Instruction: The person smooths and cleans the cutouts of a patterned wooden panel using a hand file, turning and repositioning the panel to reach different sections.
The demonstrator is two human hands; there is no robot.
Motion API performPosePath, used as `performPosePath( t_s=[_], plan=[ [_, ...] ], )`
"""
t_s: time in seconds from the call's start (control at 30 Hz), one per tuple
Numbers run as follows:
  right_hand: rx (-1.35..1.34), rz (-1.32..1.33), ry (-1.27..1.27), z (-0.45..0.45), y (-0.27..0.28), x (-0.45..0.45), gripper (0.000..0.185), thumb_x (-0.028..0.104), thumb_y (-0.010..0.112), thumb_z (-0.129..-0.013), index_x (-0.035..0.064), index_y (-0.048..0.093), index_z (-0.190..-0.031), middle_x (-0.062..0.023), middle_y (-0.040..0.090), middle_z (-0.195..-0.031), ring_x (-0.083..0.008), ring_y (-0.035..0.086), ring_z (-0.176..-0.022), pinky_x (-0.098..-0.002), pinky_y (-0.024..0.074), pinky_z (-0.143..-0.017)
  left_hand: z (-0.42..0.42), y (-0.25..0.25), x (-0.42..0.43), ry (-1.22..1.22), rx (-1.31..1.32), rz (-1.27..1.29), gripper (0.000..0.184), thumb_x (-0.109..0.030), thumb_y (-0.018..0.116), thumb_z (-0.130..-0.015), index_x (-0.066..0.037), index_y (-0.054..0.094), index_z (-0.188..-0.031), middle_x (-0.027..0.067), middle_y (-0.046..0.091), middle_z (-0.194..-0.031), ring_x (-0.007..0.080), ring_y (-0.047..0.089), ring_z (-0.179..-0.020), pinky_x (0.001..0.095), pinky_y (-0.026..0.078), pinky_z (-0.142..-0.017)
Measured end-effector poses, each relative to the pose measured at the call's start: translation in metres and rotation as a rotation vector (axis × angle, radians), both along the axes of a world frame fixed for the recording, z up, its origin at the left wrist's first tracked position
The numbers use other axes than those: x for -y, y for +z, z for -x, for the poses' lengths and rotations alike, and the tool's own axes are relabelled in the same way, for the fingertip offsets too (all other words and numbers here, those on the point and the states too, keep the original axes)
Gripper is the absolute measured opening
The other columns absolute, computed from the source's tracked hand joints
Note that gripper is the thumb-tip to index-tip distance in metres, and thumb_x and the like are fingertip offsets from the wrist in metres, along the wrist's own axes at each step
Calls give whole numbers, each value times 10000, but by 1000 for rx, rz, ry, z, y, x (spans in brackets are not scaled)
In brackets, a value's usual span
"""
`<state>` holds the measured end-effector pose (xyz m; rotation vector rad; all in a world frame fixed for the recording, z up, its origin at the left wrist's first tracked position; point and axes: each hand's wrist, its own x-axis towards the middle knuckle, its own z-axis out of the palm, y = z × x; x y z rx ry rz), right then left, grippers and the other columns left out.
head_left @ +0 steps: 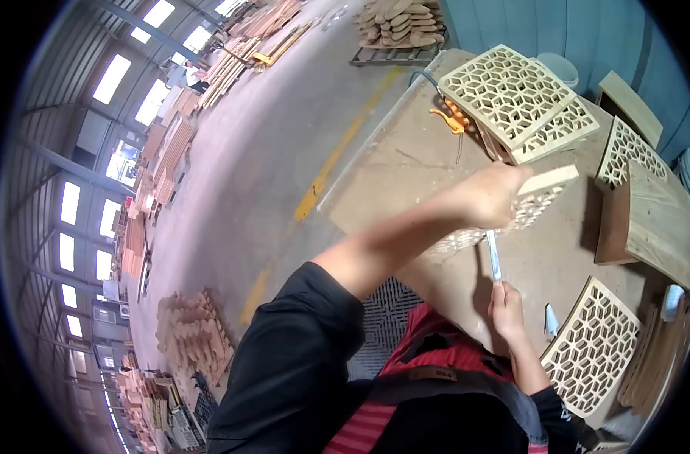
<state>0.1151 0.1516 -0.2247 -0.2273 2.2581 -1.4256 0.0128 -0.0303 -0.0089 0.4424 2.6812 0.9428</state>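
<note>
My left hand (496, 195) is closed on the edge of a wooden lattice panel (538, 208), which is tilted up on its edge above the workbench (390, 170). The forearm and hand cover much of that panel. Lower down, my right hand (506, 306) is wrapped round the near end of a thin, flat, bluish-grey strip (494, 257) that looks like a file. Its far end reaches up to the panel beneath my left hand, and I cannot tell exactly where it touches. A small pale-blue pointed piece (551, 321) lies to the right of my right hand.
Stacked lattice panels (511, 98) lie at the bench's far side beside an orange air blow gun (454, 119). Another lattice panel (593, 348) lies near right, with a wooden box-like piece (655, 227) behind. A white tub (558, 68) stands by the wall. Timber stacks line the floor; a person (196, 77) is far off.
</note>
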Motion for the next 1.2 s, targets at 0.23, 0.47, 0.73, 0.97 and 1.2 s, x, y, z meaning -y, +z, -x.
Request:
performPosePath(
  t_s=[0.23,0.47,0.73,0.97,1.2],
  plan=[
    [217,59,-8,43,37,42,428,288,422,-997,-48,573,-778,-162,568,-580,-277,571,-528,-416,450,-555,-3,-4,-4,15,-77,40,371,18,626,-751,4,527,-1108,237,652,-902,373,650,-919,443,505,-781],
    [-14,14,29,6,6,-11,391,249,433,-982,-63,585,-803,-190,565,-636,-274,592,-605,-429,454,-595,0,-9,-1,6,-91,9,369,-4,628,-757,6,534,-1114,262,626,-925,409,620,-909,469,486,-781],
    [38,147,-43,49,0,47,415,281,411,-1009,21,512,-702,-29,481,-502,-129,465,-406,-315,381,-415,-6,-10,-5,11,-72,37,367,13,647,-726,5,554,-1080,262,616,-966,384,619,-937,453,496,-777],
    [-241,-4,37,2,-28,-16,416,261,406,-1008,18,512,-686,-42,491,-502,-136,457,-400,-330,378,-414,-3,-11,-4,40,-94,24,415,7,662,-727,-6,542,-1124,249,623,-976,404,613,-959,461,491,-805],
    [-42,105,-17,48,-8,44,397,265,398,-1009,23,516,-717,-34,486,-500,-129,449,-400,-320,359,-391,-11,0,-11,49,17,-9,410,16,644,-710,7,563,-1112,270,627,-975,409,625,-932,453,502,-795]
  ],
)
